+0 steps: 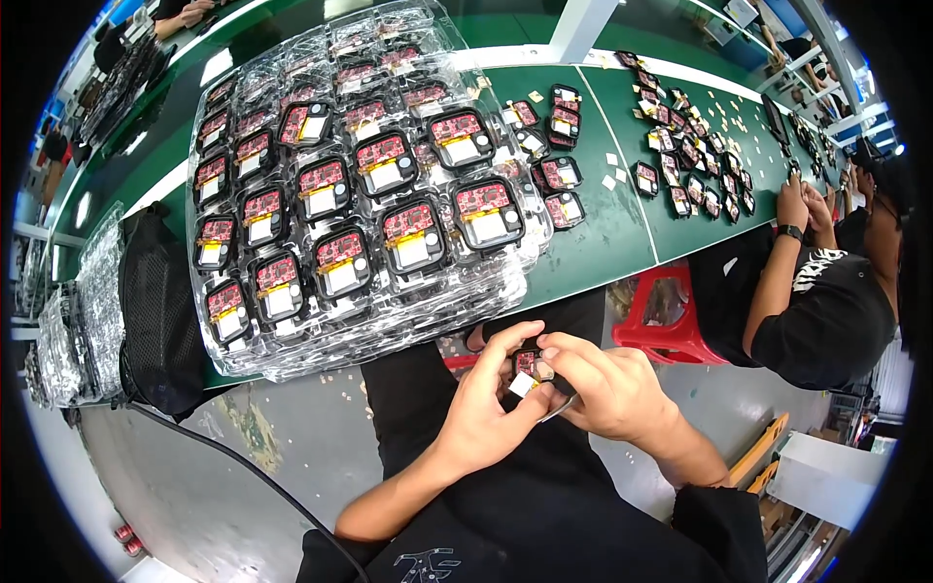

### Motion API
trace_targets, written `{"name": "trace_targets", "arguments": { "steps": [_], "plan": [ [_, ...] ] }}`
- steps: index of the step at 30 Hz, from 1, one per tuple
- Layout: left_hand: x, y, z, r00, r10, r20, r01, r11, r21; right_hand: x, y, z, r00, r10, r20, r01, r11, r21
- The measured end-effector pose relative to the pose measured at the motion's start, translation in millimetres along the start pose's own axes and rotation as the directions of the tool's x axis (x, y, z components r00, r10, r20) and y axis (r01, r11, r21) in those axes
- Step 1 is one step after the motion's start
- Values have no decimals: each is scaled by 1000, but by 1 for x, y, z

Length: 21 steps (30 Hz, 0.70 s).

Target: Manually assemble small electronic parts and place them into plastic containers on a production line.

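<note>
We grip a small black-framed red circuit-board module (526, 363) in our left hand (488, 398); our right hand (614, 389) touches its other side while grasping a slim metallic tool (560, 408). Beyond, stacked clear plastic trays (408, 327) sit on the green table (604, 243).

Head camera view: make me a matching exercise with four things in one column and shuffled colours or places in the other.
1. Device nearest the wearer
2. Tray stack
3. Stool
4. Tabletop

A. Green
B. Clear plastic
C. Between left hand and right hand
D. Red all over

Pairs: 1-C, 2-B, 3-D, 4-A.
</note>
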<state>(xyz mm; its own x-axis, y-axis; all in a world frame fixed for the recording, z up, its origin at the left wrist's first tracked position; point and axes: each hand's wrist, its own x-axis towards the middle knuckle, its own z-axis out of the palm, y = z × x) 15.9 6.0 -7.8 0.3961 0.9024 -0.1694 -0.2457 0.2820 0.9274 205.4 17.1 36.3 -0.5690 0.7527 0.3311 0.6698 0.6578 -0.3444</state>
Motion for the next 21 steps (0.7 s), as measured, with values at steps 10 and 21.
{"name": "trace_targets", "arguments": {
  "steps": [10,21],
  "plan": [
    [-1,-3,-14,995,-99,22,102,974,-203,-2,-1,0,996,90,10,-91,986,138],
    [-3,-2,-20,994,-68,82,87,964,-251,-6,-7,0,996,10,-88,-4,998,63]
  ]
}}
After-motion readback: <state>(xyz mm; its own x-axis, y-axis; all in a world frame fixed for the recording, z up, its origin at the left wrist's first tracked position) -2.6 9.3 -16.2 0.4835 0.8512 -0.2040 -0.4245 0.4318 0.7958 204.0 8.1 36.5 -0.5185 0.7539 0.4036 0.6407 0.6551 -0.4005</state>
